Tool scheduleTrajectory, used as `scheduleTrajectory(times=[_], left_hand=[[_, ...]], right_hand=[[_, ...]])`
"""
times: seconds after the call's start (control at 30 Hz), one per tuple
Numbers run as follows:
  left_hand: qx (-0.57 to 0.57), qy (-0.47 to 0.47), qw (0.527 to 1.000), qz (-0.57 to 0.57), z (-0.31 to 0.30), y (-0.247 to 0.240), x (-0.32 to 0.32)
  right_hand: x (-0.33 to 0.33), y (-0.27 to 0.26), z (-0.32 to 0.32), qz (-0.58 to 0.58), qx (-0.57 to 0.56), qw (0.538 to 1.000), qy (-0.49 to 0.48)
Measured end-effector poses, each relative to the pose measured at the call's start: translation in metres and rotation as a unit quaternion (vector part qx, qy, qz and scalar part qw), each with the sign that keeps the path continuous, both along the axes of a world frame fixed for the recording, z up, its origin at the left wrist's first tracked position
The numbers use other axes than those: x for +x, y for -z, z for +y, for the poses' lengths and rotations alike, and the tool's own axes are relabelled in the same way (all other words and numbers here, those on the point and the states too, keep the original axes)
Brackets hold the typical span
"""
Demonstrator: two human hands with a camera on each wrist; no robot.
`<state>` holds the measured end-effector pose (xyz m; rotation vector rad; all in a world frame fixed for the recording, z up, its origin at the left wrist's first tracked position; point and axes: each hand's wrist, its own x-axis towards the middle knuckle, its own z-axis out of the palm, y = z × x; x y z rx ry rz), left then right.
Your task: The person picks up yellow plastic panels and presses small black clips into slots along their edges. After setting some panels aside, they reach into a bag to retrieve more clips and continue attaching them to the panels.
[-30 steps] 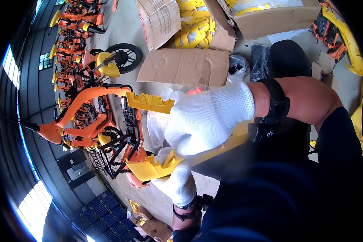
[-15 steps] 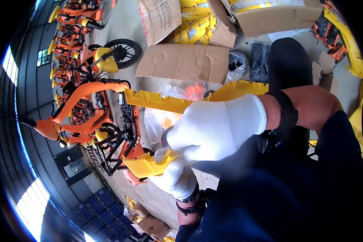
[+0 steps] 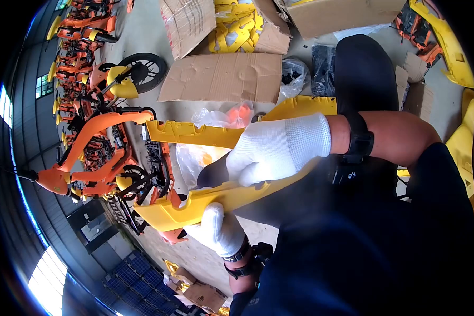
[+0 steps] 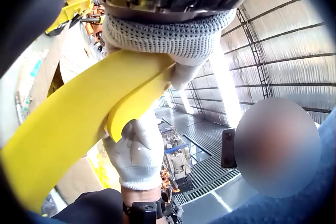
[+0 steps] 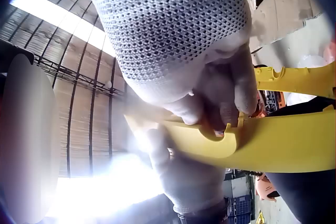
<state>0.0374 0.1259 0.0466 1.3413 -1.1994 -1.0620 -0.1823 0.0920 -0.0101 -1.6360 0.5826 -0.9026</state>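
Note:
Two long notched arms of a yellow plastic panel stretch across the head view, a nearer one [image 3: 168,215] and a farther one [image 3: 195,135]. Where they might join is hidden. My white-gloved left hand [image 3: 218,231] grips the nearer arm close to its end, thumb over its face. Farther along that arm, my gloved right hand [image 3: 274,150] has its fingers curled at the notched edge. The right wrist view has these fingers [image 5: 241,87] beside a rounded cutout in the panel [image 5: 283,140]. Smooth yellow outer face [image 4: 79,113] fills much of the left wrist view.
Open cardboard boxes [image 3: 221,76] of yellow parts stand on the floor ahead. An orange bike frame [image 3: 108,126] is at the left, with rows of orange bikes [image 3: 79,68] beyond. Plastic bags [image 3: 195,158] lie behind the panel. My dark-clad knee [image 3: 363,68] is at the right.
My right hand has slid back along the nearer arm, away from my left hand, uncovering more of its notched edge. The left hand keeps its grip. The view has shifted slightly.

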Motion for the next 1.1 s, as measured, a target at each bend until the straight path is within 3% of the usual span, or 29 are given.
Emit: scheduleTrajectory(times=[0.1,0.23,0.27,0.47,0.57,0.7,0.8,0.9,0.93,1.03,1.1], left_hand=[[0.022,0.078,0.997,-0.014,0.008,0.004,0.003],[0.019,0.104,0.994,-0.026,0.015,0.009,0.007],[0.021,0.092,0.995,-0.019,0.016,0.007,0.002],[0.058,0.087,0.993,-0.056,0.016,0.005,-0.003],[0.077,0.114,0.984,-0.113,0.016,0.009,0.007],[0.074,0.103,0.989,-0.074,0.017,0.012,0.004],[0.053,0.046,0.996,-0.047,0.021,0.014,-0.005],[0.054,0.089,0.994,-0.033,0.014,0.017,0.006],[0.063,0.094,0.993,-0.045,0.011,0.013,0.001],[0.049,0.13,0.985,-0.102,0.009,0.011,0.003],[0.039,0.112,0.985,-0.121,0.01,0.015,0.004]], right_hand=[[0.0,0.001,0.006,0.031,-0.073,0.996,0.034],[-0.006,0.0,0.002,0.027,-0.164,0.986,0.019],[-0.005,-0.001,0.0,0.055,-0.121,0.991,-0.01],[0.003,0.009,-0.004,0.026,-0.238,0.97,0.041],[0.001,-0.007,0.001,0.114,-0.145,0.983,0.009],[0.012,-0.002,0.007,0.126,-0.24,0.96,0.071],[0.006,0.0,0.001,0.081,-0.154,0.985,0.001],[0.0,0.002,0.012,0.052,-0.072,0.996,0.018],[0.002,0.003,0.014,0.06,-0.104,0.992,0.045],[0.0,-0.003,0.016,0.072,-0.034,0.997,0.009],[0.009,0.001,0.017,0.066,-0.105,0.991,0.052]])
